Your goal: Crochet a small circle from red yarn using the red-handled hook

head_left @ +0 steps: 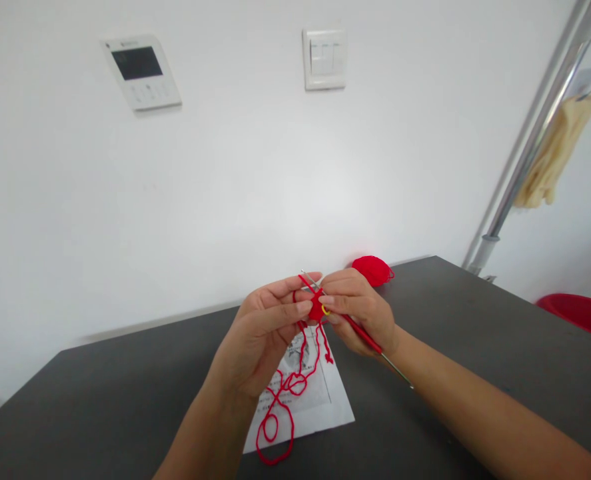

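My left hand [265, 327] pinches a small red crochet piece [317, 309] between thumb and fingers, with red yarn running over its forefinger. My right hand [360, 308] grips a red-handled crochet hook [370, 341] whose metal tip pokes up through the piece. A small yellow ring marker sits on the piece. Loose red yarn [281, 407] hangs down from the work and loops over a printed paper sheet [320, 408] on the dark table [100, 407]. A red ball of yarn [373, 269] lies at the table's far edge by the wall.
A white wall stands close behind the table, with an intercom panel [141, 71] and a light switch [324, 59]. At the right a slanted metal pole [530, 143] carries hanging beige gloves [558, 157]. A red basin [578, 313] shows beyond the table's right edge.
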Demonstrator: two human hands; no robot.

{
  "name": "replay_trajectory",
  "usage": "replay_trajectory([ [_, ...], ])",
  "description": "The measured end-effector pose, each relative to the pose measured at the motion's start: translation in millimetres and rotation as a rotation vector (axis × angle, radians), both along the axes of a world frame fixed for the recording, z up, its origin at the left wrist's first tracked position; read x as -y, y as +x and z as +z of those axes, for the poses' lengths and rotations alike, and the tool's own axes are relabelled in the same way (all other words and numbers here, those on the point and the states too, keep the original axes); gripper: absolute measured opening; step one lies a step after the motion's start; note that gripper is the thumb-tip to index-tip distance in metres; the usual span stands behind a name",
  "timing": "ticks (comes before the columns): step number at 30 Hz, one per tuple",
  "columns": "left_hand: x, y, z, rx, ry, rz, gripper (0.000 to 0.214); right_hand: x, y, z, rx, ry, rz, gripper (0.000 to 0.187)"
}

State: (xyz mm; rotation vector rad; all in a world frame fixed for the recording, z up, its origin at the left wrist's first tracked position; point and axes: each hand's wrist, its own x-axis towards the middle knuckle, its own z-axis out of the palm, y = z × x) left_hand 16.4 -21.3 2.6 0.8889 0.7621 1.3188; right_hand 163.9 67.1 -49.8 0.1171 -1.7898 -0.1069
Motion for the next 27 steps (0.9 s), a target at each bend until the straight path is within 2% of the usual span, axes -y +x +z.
replay_trajectory([
  [8, 2.0, -2.7, -6.8, -0.065, 0.081, 0.054, 0.035, -2.0, 2.0, 0.7, 0.013, 0.046, -0.003, 0.026],
  [15, 2.9, -3.6, -3.3, -0.205, 0.113, 0.15, 0.041, 0.8, 3.1, 2.7, 0.019, 0.042, -0.036, 0.023],
  [20, 4.1, -7.1, 1.4, -0.258, 0.107, 0.13, 0.042, 5.1, 7.8, 7.7, 0.029, 0.06, -0.077, 0.021],
  [27, 6.5, -11.3, 3.6, -0.25, 0.097, 0.125, 0.042, 10.7, 8.3, 9.1, 0.025, 0.025, -0.017, 0.021],
])
